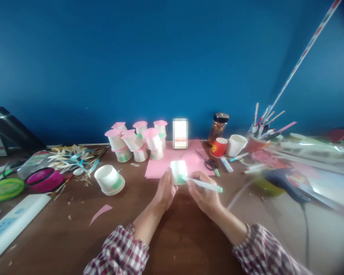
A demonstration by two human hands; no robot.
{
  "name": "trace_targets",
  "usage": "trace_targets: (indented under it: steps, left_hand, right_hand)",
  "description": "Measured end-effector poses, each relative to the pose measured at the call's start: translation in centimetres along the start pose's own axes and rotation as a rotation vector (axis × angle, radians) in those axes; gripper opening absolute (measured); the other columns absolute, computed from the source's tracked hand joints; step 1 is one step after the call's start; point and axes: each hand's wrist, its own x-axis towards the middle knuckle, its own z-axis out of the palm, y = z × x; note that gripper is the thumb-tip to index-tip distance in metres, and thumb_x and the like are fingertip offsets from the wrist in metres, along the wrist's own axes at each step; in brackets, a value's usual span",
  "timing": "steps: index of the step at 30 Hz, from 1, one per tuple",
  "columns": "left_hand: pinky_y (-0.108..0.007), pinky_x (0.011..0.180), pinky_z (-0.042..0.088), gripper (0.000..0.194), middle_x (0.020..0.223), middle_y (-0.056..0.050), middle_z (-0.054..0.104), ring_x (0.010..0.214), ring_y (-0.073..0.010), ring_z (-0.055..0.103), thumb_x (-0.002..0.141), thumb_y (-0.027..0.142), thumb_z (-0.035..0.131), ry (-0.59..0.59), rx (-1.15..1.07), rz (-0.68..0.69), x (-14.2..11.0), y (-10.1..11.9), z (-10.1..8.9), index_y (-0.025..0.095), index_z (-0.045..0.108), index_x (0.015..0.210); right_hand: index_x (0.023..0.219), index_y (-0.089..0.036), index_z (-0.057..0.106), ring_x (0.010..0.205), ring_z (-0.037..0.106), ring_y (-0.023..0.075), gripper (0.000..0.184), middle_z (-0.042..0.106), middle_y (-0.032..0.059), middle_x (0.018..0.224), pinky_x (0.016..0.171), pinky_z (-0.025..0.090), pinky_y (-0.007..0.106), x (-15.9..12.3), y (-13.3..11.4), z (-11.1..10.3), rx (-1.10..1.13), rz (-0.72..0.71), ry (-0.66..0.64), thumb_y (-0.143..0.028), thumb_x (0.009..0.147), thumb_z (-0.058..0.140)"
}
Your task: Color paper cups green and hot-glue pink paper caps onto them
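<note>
White cup (178, 169), green patch (181, 178) low on its side; left hand (165, 191) clamped on it, right hand (204, 196) clamped on marker (205, 185).

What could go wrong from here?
The marker in the right hand could slip and smear the green patch on the cup held by the left hand. One stacked pink-topped cup leans, so a bump might topple it. The scissors lie just beyond the right hand and could get knocked.
</note>
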Motion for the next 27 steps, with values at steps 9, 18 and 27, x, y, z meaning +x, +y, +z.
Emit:
trace_targets:
  steps: [9, 18, 27]
  left_hand:
    - [-0.032, 0.080, 0.044, 0.043, 0.083, -0.007, 0.066, 0.084, -0.0190, 0.060, 0.083, 0.049, 0.050, 0.012, 0.011, -0.007, -0.06, 0.19, 0.07, 0.012, 0.062, 0.100]
    - [-0.032, 0.079, 0.044, 0.041, 0.082, -0.006, 0.066, 0.083, -0.0192, 0.060, 0.083, 0.048, 0.050, 0.029, 0.029, -0.015, 0.12, 0.11, -0.02, 0.012, 0.061, 0.100]
    - [-0.031, 0.079, 0.044, 0.039, 0.082, -0.006, 0.065, 0.082, -0.0181, 0.059, 0.084, 0.048, 0.049, 0.032, 0.046, -0.018, 0.19, 0.09, -0.11, 0.013, 0.060, 0.096]
  right_hand:
    - [0.074, -0.019, 0.057, 0.056, 0.055, 0.0128, 0.005, 0.061, -0.0002, 0.064, 0.053, 0.045, 0.023, 0.18, -0.38, -0.31, 0.084, 0.005, -0.081, -0.022, 0.078, 0.055]
    - [0.074, -0.019, 0.056, 0.055, 0.052, 0.0124, 0.006, 0.058, -0.0006, 0.063, 0.052, 0.043, 0.023, 0.35, -0.35, -0.34, 0.162, 0.053, -0.099, -0.022, 0.078, 0.054]
    - [0.075, -0.019, 0.055, 0.058, 0.050, 0.0123, 0.006, 0.055, -0.0008, 0.066, 0.052, 0.041, 0.023, 0.31, 0.24, -0.28, 0.245, 0.110, -0.129, -0.023, 0.080, 0.054]
